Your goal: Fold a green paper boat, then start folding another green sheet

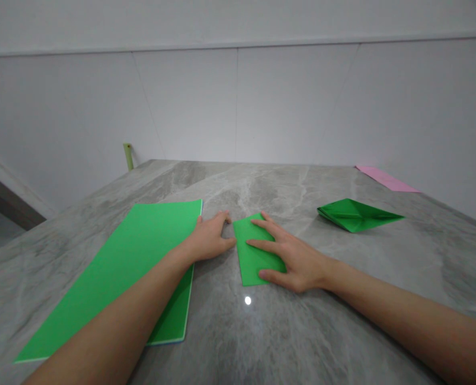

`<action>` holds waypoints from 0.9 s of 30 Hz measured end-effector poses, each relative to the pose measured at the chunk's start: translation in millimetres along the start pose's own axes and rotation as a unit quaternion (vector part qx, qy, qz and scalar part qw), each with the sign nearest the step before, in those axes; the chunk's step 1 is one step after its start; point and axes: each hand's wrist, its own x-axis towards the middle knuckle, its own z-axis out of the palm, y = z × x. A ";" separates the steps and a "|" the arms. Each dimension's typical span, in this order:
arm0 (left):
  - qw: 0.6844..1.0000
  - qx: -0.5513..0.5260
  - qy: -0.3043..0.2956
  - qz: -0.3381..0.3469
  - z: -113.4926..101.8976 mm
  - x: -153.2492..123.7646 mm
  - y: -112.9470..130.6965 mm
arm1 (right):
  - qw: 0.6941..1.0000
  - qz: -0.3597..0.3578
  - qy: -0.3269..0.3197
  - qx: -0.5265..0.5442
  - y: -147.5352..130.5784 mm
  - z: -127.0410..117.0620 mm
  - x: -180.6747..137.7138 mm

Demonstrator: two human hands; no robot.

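A small folded sheet of green paper [249,262] lies flat on the grey marbled table [225,342]. Spread across its right part, the fingers of my right hand [289,256] rest on the paper and hide its right edge. Just left of the sheet is my left hand [211,235], thumb and fingers apart, with the thumb tip at the paper's left edge. The left wrist crosses the right side of a large stack of green paper [141,246]. I cannot tell whether the left thumb touches the folded sheet.
A folded green paper shape with pointed ends [353,216] sits on the right. Pink paper [388,179] lies at the far right edge by the white wall [286,107]. At the back left corner, a light green strip-like object [128,156] stands against the wall.
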 end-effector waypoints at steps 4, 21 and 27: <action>1.000 0.001 0.006 -0.002 -1.0 -0.4 0.5 | 1.000 0.000 0.000 0.001 -0.2 -0.1 -0.2; 0.994 -0.043 0.053 0.087 -6.2 6.7 -15.7 | 1.000 0.004 -0.008 -0.005 -1.3 -0.6 0.3; 0.994 -0.029 0.048 0.097 -10.2 6.5 -17.5 | 1.000 0.010 -0.020 -0.022 -2.6 -1.7 1.4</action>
